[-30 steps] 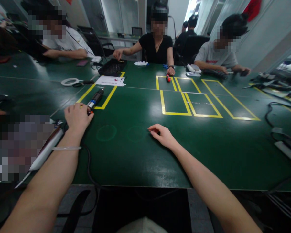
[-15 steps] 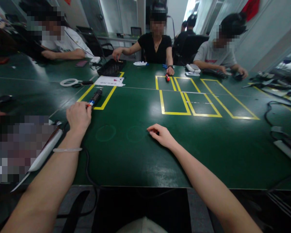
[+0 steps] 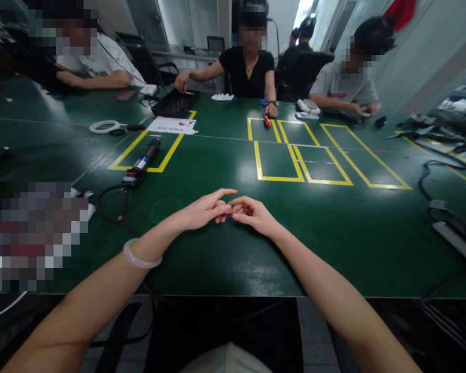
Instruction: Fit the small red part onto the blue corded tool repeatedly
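Observation:
My left hand (image 3: pixel 204 211) and my right hand (image 3: pixel 254 214) meet over the middle of the green table (image 3: pixel 225 248), fingertips touching. Between the fingertips shows a tiny orange-red piece (image 3: pixel 229 212), pinched from both sides; I cannot make out what it is. A black corded tool with a blue band (image 3: pixel 144 157) lies to the left inside a yellow taped box, apart from both hands. Its black cable (image 3: pixel 112 199) loops toward the table's near edge.
Yellow taped rectangles (image 3: pixel 295 155) mark the far middle of the table. Three people sit along the far side. A white ring (image 3: pixel 103 126), a paper sheet (image 3: pixel 173 125) and a black tray (image 3: pixel 175 103) lie at the far left. Cables and devices (image 3: pixel 446 207) crowd the right edge.
My left hand has left the black tool and swung right to meet my right hand at the table's middle. The tool now lies free. The view has shifted slightly.

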`<state>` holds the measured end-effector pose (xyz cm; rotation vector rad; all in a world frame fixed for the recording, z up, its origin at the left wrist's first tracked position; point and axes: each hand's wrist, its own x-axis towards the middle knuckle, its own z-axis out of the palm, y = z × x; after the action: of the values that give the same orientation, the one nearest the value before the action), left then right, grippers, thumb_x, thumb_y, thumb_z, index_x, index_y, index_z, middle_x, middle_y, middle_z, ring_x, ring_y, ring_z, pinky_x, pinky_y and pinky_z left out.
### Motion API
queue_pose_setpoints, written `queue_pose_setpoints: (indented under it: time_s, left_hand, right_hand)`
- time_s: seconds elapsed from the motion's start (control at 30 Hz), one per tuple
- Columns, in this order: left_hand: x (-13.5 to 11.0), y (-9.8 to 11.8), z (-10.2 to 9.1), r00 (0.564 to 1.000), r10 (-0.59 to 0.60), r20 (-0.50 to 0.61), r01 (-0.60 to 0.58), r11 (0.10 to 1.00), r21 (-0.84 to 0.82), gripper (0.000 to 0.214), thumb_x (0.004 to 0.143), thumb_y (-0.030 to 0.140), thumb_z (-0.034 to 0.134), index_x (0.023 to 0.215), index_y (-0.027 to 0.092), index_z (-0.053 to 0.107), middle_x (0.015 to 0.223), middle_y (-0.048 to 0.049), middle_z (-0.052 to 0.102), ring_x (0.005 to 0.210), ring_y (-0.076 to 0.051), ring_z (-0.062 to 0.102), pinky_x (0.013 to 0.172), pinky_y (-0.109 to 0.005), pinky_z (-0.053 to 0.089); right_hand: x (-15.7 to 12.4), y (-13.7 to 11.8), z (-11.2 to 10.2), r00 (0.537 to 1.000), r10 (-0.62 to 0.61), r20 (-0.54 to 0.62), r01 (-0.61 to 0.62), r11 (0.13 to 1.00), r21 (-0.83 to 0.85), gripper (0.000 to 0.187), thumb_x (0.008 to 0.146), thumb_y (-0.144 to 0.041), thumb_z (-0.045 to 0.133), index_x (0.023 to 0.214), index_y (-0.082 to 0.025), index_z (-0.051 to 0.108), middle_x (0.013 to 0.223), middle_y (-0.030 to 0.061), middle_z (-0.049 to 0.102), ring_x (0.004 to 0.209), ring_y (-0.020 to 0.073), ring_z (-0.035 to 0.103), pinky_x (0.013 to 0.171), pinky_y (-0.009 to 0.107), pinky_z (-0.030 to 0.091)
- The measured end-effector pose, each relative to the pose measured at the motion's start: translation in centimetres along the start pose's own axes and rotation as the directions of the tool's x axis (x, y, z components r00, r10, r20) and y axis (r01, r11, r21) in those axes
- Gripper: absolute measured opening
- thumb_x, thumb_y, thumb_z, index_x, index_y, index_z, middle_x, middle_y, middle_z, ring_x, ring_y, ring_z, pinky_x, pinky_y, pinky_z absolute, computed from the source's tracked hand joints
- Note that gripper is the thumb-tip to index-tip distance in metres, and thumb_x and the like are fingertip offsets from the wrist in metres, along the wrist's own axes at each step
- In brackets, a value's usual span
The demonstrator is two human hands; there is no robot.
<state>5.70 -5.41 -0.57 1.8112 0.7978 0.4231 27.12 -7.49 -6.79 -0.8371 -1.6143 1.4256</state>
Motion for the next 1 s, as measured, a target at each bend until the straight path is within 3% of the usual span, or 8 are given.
queue_pose_setpoints:
  time_s: [0.13,0.27,0.4,0.57,0.67,0.8,1.0]
  left_hand:
    - [0.3,-1.4,0.5,1.000,0.012,0.005,-0.012,0.999,0.038,0.060,0.102,0.044,0.047,0.150,0.012,0.037,0.072,-0.0001,0.062,0.065,-0.015,0.058,0.066,-0.027,0.046]
    - [0.3,-1.9,0.1,0.992,0.070,-0.109,-0.048,0.981,0.187,0.047,0.105,0.043,0.039,0.142,0.016,0.048,0.087,-0.0044,0.068,0.081,-0.018,0.066,0.078,-0.031,0.050]
    - [-0.2,-2.0,-0.1,0.941,0.295,-0.166,-0.190,0.867,0.461,0.035,0.101,0.041,0.052,0.128,0.020,0.060,0.115,-0.0080,0.065,0.101,-0.020,0.064,0.091,-0.033,0.049]
    - [-0.4,-1.9,0.5,0.891,0.439,-0.117,-0.279,0.732,0.622,0.025,0.100,0.035,0.056,0.117,0.019,0.065,0.110,-0.0073,0.067,0.100,-0.020,0.065,0.088,-0.031,0.049]
    - [-0.4,-1.7,0.7,0.904,0.406,-0.133,-0.240,0.740,0.629,0.023,0.101,0.035,0.054,0.107,0.019,0.068,0.103,-0.0067,0.070,0.096,-0.020,0.066,0.086,-0.032,0.048]
    - [-0.3,-1.6,0.6,0.935,0.285,-0.212,-0.143,0.848,0.510,0.026,0.098,0.040,0.057,0.106,0.018,0.068,0.101,-0.0072,0.072,0.092,-0.021,0.067,0.086,-0.032,0.049]
    - [-0.1,-1.8,0.3,0.953,0.188,-0.238,-0.083,0.917,0.391,0.030,0.093,0.044,0.063,0.102,0.017,0.070,0.098,-0.0069,0.074,0.089,-0.022,0.068,0.083,-0.031,0.052]
  right_hand:
    - [0.0,-0.1,0.4,1.000,0.014,0.025,-0.015,0.999,0.037,0.034,0.081,-0.043,0.078,0.098,-0.018,0.063,0.083,0.0009,0.068,0.073,0.0120,0.062,0.073,0.027,0.049]
    - [0.1,-0.1,0.1,0.999,0.034,-0.041,-0.032,0.998,0.049,0.035,0.079,-0.044,0.080,0.095,-0.018,0.063,0.081,0.0002,0.068,0.069,0.0109,0.060,0.068,0.026,0.049]
    - [0.2,0.0,-0.3,0.989,0.081,-0.124,-0.064,0.989,0.133,0.039,0.075,-0.048,0.082,0.093,-0.018,0.064,0.078,0.0003,0.069,0.068,0.0119,0.063,0.069,0.028,0.052]
    - [0.2,-0.3,-0.4,0.984,0.151,-0.095,-0.132,0.974,0.182,0.043,0.078,-0.055,0.079,0.091,-0.016,0.065,0.076,0.0022,0.072,0.064,0.0109,0.063,0.066,0.026,0.052]
    - [0.2,-0.5,-0.2,0.987,0.148,-0.061,-0.136,0.977,0.164,0.044,0.082,-0.059,0.074,0.089,-0.016,0.064,0.076,0.0028,0.072,0.064,0.0114,0.064,0.066,0.026,0.052]
    - [0.1,-0.3,0.0,0.990,0.090,-0.105,-0.077,0.989,0.123,0.047,0.080,-0.059,0.075,0.101,-0.019,0.061,0.080,0.0013,0.070,0.065,0.0120,0.063,0.066,0.028,0.053]
    - [-0.3,-0.2,0.1,0.987,-0.094,-0.127,0.068,0.979,-0.191,0.032,0.085,-0.039,0.072,0.108,-0.021,0.059,0.086,0.0011,0.068,0.073,0.0128,0.062,0.072,0.029,0.052]
